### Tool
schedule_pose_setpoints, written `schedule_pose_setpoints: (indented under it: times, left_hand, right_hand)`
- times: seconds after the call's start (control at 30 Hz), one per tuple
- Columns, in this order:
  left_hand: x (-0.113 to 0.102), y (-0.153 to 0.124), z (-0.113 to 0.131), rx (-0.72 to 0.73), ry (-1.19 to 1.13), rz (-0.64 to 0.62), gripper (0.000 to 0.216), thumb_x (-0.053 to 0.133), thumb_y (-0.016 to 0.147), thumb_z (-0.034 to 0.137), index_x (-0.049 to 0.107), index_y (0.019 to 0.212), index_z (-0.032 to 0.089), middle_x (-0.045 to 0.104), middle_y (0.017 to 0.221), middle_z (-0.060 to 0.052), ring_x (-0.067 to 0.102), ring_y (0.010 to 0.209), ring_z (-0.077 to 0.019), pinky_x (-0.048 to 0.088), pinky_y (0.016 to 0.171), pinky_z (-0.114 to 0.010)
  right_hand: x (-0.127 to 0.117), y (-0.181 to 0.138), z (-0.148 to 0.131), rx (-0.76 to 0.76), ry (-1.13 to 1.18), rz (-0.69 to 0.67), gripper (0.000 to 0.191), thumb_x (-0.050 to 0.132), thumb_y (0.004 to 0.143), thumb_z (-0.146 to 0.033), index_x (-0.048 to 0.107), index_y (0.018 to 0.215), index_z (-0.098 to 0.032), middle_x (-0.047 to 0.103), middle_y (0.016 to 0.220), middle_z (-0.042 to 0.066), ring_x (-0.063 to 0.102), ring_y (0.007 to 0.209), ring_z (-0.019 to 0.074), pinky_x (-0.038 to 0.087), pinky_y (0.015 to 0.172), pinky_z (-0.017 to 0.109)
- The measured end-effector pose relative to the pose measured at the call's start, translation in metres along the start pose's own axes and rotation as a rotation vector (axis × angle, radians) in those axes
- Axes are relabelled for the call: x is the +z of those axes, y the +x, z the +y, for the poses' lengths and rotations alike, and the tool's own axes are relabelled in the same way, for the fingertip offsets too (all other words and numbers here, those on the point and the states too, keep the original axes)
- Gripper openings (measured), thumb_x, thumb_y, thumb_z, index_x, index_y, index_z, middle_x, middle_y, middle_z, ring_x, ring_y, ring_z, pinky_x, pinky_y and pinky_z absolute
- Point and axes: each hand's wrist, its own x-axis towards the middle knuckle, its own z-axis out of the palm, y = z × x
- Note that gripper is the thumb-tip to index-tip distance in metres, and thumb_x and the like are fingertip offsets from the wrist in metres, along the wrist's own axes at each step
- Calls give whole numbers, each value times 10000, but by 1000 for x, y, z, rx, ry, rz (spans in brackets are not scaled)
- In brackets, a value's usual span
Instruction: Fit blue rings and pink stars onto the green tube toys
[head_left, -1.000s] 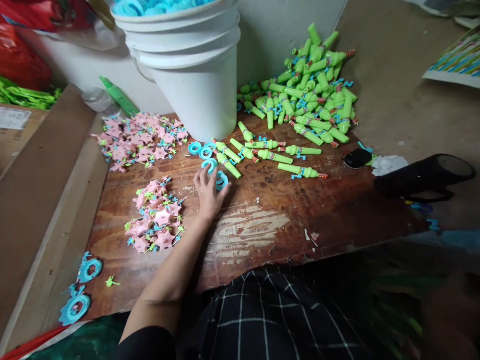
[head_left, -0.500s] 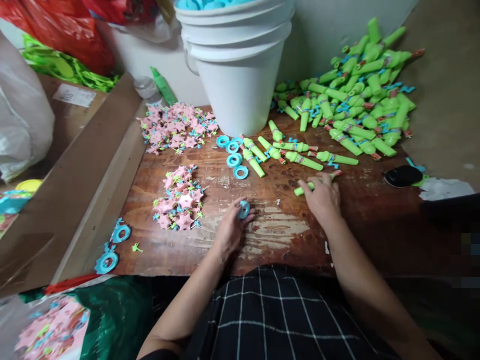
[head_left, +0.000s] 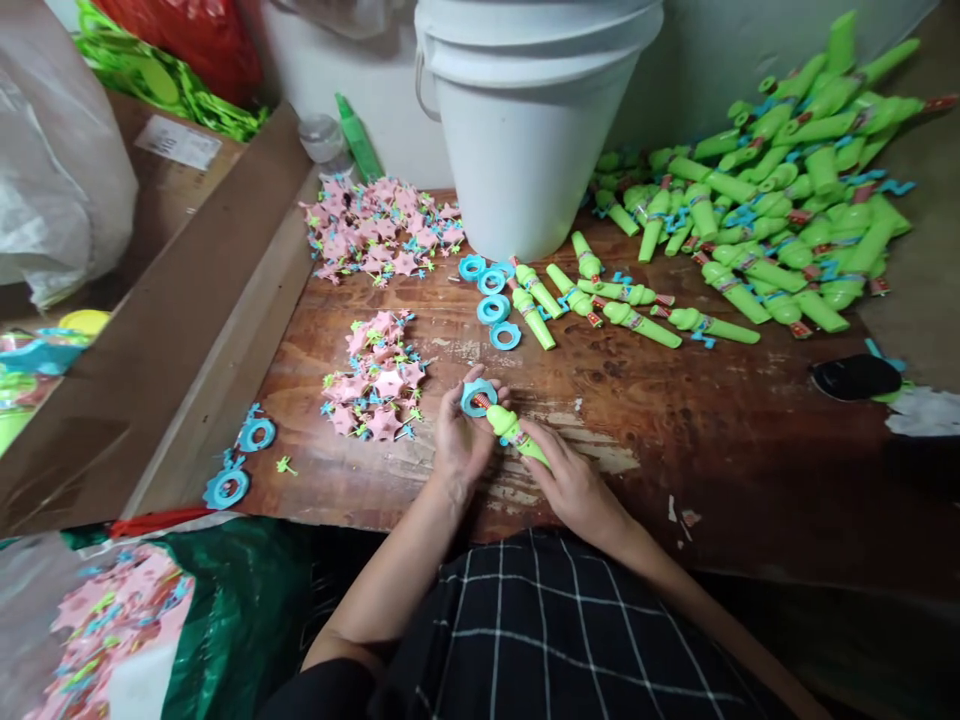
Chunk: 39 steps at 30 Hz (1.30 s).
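Observation:
My left hand (head_left: 459,440) holds a blue toothed plastic ring (head_left: 471,398), palm turned up, above the worn part of the table. In my right hand (head_left: 574,485) is a green plastic toy stick (head_left: 511,430), gripped by its handle end. The stick's red tip points left and meets the ring's hole; how deep it sits I cannot tell. Just beyond my hands lie several loose blue rings (head_left: 505,336) and several green sticks (head_left: 641,325). Left of my left hand is a small heap of pink star-shaped pieces (head_left: 384,422) with tiny blue and green parts.
A tall white bucket (head_left: 532,150) stands at the back. A large pile of green sticks (head_left: 795,220) fills the back right. More pink pieces (head_left: 375,235) lie at the back left, beside a cardboard wall (head_left: 187,290). A black oval object (head_left: 856,377) is at the right.
My right hand has picked up the green stick and brought it left to the ring in my left hand. The ring now faces up on my fingers. The view has shifted slightly.

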Motion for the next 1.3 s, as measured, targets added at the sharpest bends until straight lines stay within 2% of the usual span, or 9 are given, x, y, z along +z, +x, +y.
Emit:
schedule_pose_setpoints:
  times: [0.2, 0.37, 0.53, 0.7, 0.8, 0.93, 1.1, 1.2, 1.3]
  left_hand:
    - [-5, -23, -9, 84, 302, -187, 617, 834, 820, 357, 551, 1330, 156, 612, 1043, -77, 604, 955, -200, 498, 846, -254]
    - [-9, -22, 6, 188, 732, -296, 608, 627, 966, 473, 432, 1472, 199, 587, 1187, -120, 576, 1080, -262, 504, 904, -346]
    - [-31, 27, 82, 906, 1735, 304, 530, 587, 910, 199, 506, 1432, 163, 449, 1446, -180, 381, 1357, -375, 293, 1192, -568]
    - [-47, 56, 158, 628, 2067, 517, 372, 541, 799, 39, 729, 1098, 155, 642, 1132, -163, 558, 1103, -381, 457, 1023, -521]
    - [-42, 51, 171, 961, 1849, 553, 326, 529, 824, 50, 699, 1075, 170, 661, 1061, -97, 585, 1066, -291, 449, 1042, -430]
    - [-33, 30, 132, 1238, 1363, 426, 262, 576, 950, 222, 611, 1203, 161, 608, 1147, -93, 583, 1066, -227, 482, 967, -336]
    - [-42, 7, 36, 646, 1353, 61, 512, 626, 881, 193, 523, 1383, 172, 602, 1194, -126, 584, 1110, -256, 476, 1020, -391]
    - [-50, 1, 2, 478, 1434, -161, 705, 573, 863, 111, 394, 1538, 215, 578, 1267, -124, 568, 1166, -262, 454, 1063, -413]
    - [-53, 1, -6, 421, 1531, -270, 512, 585, 914, 155, 559, 1420, 226, 586, 1203, -97, 586, 1088, -256, 487, 983, -387]
  right_hand:
    - [4, 7, -5, 385, 508, 32, 402, 621, 972, -404, 557, 1329, -232, 724, 1158, 109, 722, 975, 229, 611, 766, 326]
    - [5, 14, -15, 863, 1428, -197, 459, 716, 865, -559, 545, 1146, -240, 639, 726, -23, 377, 398, 51, 225, 318, 141]
    - [3, 15, -16, 919, 1437, -108, 433, 807, 810, -480, 555, 1065, -237, 661, 754, -13, 433, 447, 46, 243, 342, 121]
    - [1, 9, -9, 959, 1363, 5, 465, 837, 759, -498, 583, 1030, -219, 653, 785, -12, 449, 474, 45, 245, 351, 137]
    - [1, 6, -4, 948, 1294, 7, 473, 828, 770, -508, 590, 1063, -223, 650, 786, -16, 457, 488, 53, 249, 360, 146]
    - [-2, 5, 4, 882, 1145, 9, 501, 767, 821, -556, 612, 1158, -220, 645, 768, -19, 437, 480, 59, 258, 379, 167]
    - [-14, 4, 19, 660, 532, -31, 508, 664, 867, -593, 721, 1172, -191, 741, 839, 70, 630, 611, 168, 478, 539, 273]
    - [-21, 1, 27, 528, 55, -62, 452, 618, 893, -536, 766, 1163, -205, 793, 971, 134, 745, 855, 300, 550, 703, 366]
    - [-28, -4, 32, 518, -163, -145, 427, 554, 942, -490, 762, 1210, -231, 806, 952, 128, 770, 844, 321, 551, 683, 366]
